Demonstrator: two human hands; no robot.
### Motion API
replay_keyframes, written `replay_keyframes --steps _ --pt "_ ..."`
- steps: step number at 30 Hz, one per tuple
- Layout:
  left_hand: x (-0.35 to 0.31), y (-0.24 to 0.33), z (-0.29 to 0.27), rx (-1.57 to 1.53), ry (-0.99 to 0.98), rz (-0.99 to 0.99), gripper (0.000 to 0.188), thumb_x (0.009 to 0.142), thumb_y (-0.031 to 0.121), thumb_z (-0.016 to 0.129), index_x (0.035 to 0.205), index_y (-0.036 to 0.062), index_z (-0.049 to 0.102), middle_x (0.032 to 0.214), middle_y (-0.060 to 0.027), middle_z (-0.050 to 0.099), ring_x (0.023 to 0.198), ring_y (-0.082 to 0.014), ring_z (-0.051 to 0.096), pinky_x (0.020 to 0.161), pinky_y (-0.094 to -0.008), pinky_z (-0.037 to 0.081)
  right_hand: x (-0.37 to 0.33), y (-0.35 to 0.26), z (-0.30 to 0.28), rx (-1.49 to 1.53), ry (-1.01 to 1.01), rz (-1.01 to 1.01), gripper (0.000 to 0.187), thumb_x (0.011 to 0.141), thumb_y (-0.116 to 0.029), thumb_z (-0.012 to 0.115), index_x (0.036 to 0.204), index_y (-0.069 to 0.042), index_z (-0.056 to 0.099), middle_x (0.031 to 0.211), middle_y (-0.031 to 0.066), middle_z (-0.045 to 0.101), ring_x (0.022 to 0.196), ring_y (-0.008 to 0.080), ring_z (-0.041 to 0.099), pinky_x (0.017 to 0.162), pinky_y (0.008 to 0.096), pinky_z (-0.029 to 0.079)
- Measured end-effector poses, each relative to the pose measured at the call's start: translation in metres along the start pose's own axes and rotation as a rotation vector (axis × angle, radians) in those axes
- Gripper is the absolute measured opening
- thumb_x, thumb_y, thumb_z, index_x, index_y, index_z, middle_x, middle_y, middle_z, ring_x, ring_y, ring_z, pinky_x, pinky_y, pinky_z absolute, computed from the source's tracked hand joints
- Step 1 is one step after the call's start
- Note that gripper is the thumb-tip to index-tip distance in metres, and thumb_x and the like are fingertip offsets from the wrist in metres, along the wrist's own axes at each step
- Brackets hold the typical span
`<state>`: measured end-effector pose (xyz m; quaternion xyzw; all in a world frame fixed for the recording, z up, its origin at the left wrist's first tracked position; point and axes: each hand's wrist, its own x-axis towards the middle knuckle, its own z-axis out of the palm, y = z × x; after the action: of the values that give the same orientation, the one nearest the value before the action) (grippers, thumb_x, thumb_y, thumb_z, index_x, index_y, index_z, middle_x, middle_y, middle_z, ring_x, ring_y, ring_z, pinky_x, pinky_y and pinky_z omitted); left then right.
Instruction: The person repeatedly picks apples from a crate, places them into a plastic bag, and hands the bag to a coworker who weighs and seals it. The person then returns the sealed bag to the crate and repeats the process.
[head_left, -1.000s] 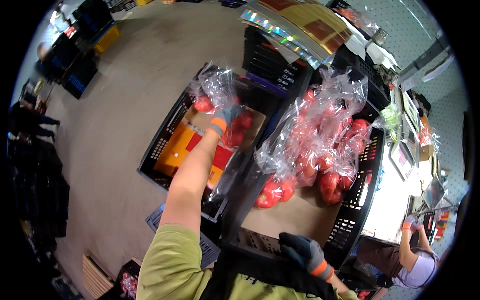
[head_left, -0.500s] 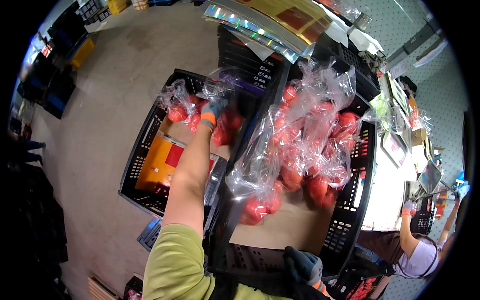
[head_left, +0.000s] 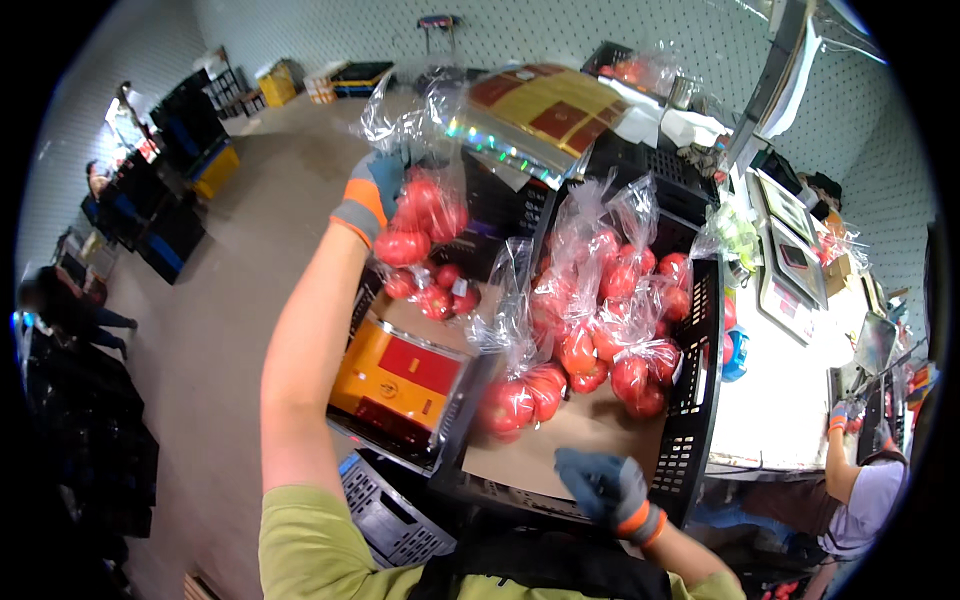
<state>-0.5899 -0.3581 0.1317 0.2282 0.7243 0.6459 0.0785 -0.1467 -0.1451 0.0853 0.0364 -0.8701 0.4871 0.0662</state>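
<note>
Bag of red tomatoes, clear film, in hand at 11 o'clock

Handling: I judge the bag of tomatoes (head_left: 432,212) moderately heavy for such thin film. The film should be limp and somewhat slippery; the fruit firm but easily bruised. Best hold, to my mind: the gathered plastic above the tomatoes, leaving the fruit unsqueezed.

Appearance: large, glossy red tomatoes, bunched low; crinkled, transparent plastic flaring loosely towards 12 o'clock above them.

Location: 11 o'clock from centre, raised over the far end of the left black crate (head_left: 385,451). Whether it touches the bagged tomatoes (head_left: 435,300) beneath, I cannot tell.

Left hand (head_left: 374,192): grey glove, orange cuff; grip clamped on the bag's upper film, fingertips partly hidden from me.

Right hand (head_left: 606,484): matching glove, 5 o'clock; grip apart, fingers loosely bent, nothing visible in it. It is above the near end of the right black crate (head_left: 690,385), nearest the brown cardboard liner (head_left: 520,462).

Adjacent: more tomato bags (head_left: 600,320), 3 o'clock; orange-and-red printed panel (head_left: 390,378), 8 o'clock; white tabletop (head_left: 775,405), 4 o'clock.
</note>
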Motion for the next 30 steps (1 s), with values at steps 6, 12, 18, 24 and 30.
replay_keyframes --steps 6,12,18,24,30 --pt "-0.052 0.213 -0.005 0.999 -0.189 0.490 0.055 0.066 -0.010 0.052 0.119 0.0076 0.058 0.107 -0.0087 0.066 0.077 -0.0205 0.060 0.077 -0.0293 0.050 0.123 -0.073 -0.061 -0.059 0.375 -0.573 0.045 0.076 -0.010 0.070 0.114 0.007 0.053 0.103 0.0226 0.062 0.092 0.0335 0.062 0.078 0.0363 0.049" --pt "-0.109 0.312 0.080 1.252 -0.268 0.455 0.035 0.076 0.000 0.054 0.110 0.0046 0.064 0.098 -0.0067 0.066 0.076 -0.0113 0.059 0.075 -0.0256 0.049 0.184 -0.148 -0.088 0.354 0.155 -0.333 0.066 0.072 -0.014 0.077 0.125 0.004 0.042 0.118 0.0236 0.055 0.102 0.0255 0.060 0.083 0.0351 0.049" --pt "-0.111 0.291 0.182 0.605 -0.459 0.513 0.018 0.090 0.007 0.056 0.103 -0.0027 0.064 0.093 -0.0053 0.064 0.083 -0.0123 0.060 0.076 -0.0257 0.050 0.157 -0.110 -0.098 0.765 -0.216 -0.497 0.037 0.075 0.001 0.068 0.109 -0.002 0.055 0.093 0.0038 0.064 0.082 0.0112 0.059 0.070 0.0242 0.050" --pt "-0.140 0.322 0.298 0.617 -1.020 0.613 0.022 0.085 0.007 0.064 0.105 -0.0011 0.063 0.097 -0.0061 0.064 0.083 -0.0117 0.058 0.075 -0.0259 0.050 0.043 -0.063 -0.176 0.842 0.244 -0.331 0.026 0.086 -0.001 0.057 0.112 0.002 0.056 0.098 0.0064 0.064 0.085 0.0103 0.058 0.073 0.0253 0.049" --pt "-0.117 0.307 0.387 0.594 -1.203 0.565 0.050 0.071 0.007 0.078 0.117 0.0005 0.058 0.109 -0.0040 0.062 0.091 -0.0115 0.057 0.078 -0.0273 0.049 -0.025 0.006 -0.245 0.489 0.603 -0.216 0.021 0.089 -0.010 0.056 0.106 0.003 0.062 0.087 0.0039 0.065 0.076 0.0061 0.056 0.065 0.0212 0.047"
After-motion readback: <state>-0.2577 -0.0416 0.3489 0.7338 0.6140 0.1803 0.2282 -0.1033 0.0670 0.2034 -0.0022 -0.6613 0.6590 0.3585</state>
